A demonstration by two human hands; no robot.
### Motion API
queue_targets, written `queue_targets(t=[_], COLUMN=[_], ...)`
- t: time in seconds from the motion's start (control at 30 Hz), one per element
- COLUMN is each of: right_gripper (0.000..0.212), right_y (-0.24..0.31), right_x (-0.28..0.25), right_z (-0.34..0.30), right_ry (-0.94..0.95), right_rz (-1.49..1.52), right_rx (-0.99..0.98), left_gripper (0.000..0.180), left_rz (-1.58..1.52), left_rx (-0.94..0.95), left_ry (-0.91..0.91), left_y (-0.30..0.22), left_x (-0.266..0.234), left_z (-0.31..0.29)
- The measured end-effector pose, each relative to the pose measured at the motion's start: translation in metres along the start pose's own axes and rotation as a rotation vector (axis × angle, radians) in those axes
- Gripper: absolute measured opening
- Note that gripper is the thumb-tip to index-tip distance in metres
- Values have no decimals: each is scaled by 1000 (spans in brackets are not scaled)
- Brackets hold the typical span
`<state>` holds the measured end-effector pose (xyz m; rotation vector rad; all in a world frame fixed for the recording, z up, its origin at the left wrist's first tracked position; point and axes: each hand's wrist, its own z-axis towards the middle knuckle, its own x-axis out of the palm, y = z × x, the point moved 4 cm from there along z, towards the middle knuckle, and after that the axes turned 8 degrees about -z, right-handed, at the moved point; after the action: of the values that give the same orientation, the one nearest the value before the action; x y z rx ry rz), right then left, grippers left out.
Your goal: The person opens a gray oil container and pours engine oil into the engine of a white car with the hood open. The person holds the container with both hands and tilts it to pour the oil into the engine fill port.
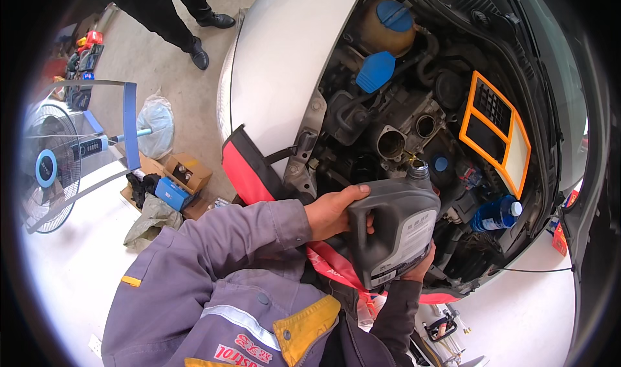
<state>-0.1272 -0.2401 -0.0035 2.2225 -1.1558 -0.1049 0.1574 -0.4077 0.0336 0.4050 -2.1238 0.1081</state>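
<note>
A dark grey plastic oil jug (388,228) is tilted over the open engine bay, its neck (419,173) pointing away from me. Wrapped round its handle is my left hand (336,211), thumb on top. My right hand (424,265) holds the jug low down, near its base; part of that hand is hidden behind it. An amber sheen of oil shows at the mouth, though I cannot tell how much is flowing. Just beyond the mouth lie two round openings in the metal engine part, a left one (391,144) and a right one (425,127).
An orange-framed air filter (471,131) and a blue bottle (495,215) lie right of the engine. Beyond it sits a reservoir with a blue cap (394,15). A red-and-black cover (249,169) drapes the car's edge. Leftward are a fan (48,166), cardboard boxes (187,171) and a person's legs (155,11).
</note>
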Motion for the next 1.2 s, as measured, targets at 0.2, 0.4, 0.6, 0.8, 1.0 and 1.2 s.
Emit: queue_targets(t=[0.2, 0.4, 0.6, 0.8, 1.0, 1.2], right_gripper=[52, 51, 50, 51, 50, 49], right_y=[0, 1, 3, 5, 5, 5], right_x=[0, 4, 6, 4, 7, 7], right_z=[0, -3, -5, -8, -9, -9], right_ry=[3, -8, -6, -34, 10, 18], right_rz=[11, 11, 4, -9, 8, 6], right_rx=[6, 5, 4, -13, 0, 1], left_gripper=[54, 51, 50, 49, 50, 50], left_rz=[-8, -18, -24, -10, -12, -16], left_rx=[-8, -9, -6, 3, -1, -7], left_ry=[-13, 6, 14, 34, 32, 18], left_y=[0, 2, 2, 0, 1, 1], left_x=[0, -3, -3, 1, 1, 0], left_z=[-1, 2, 3, 1, 2, 1])
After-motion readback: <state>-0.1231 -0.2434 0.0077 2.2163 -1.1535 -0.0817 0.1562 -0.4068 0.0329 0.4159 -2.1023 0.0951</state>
